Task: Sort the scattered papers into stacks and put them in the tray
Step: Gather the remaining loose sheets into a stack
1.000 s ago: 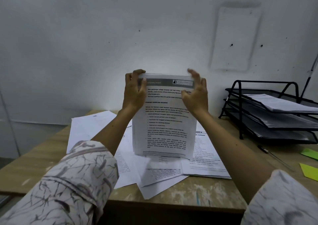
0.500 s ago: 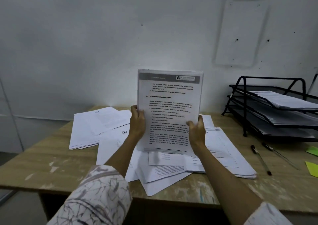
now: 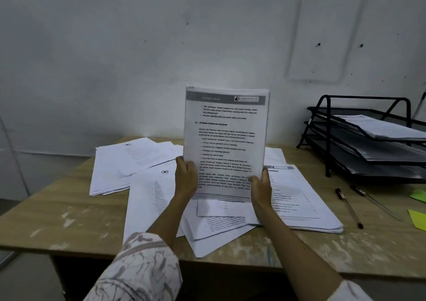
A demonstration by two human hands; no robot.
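Near edge of desk (image 3: pixel 299 250): loose sheets (image 3: pixel 214 234) are lying fanned and overlapping, some overhanging the front edge, unsorted. Just behind, L hand (image 3: pixel 185 181) and R hand (image 3: pixel 261 189) are each gripping a lower side edge of the held stack (image 3: pixel 224 144), fingers curled round it; stack is standing upright, squared, bottom edge just above the loose sheets. Toward R side, a thick pile (image 3: pixel 306 199) is lying flat; toward far-L corner, another pile (image 3: pixel 129 162) is lying skewed. Two pens (image 3: pixel 349 207) are lying near R edge. Far-R corner: 3-tier tray (image 3: pixel 359 107) is already holding papers on each tier. Judgement: part done; one stack is ready for tray, approx. three groups are remaining on desk.
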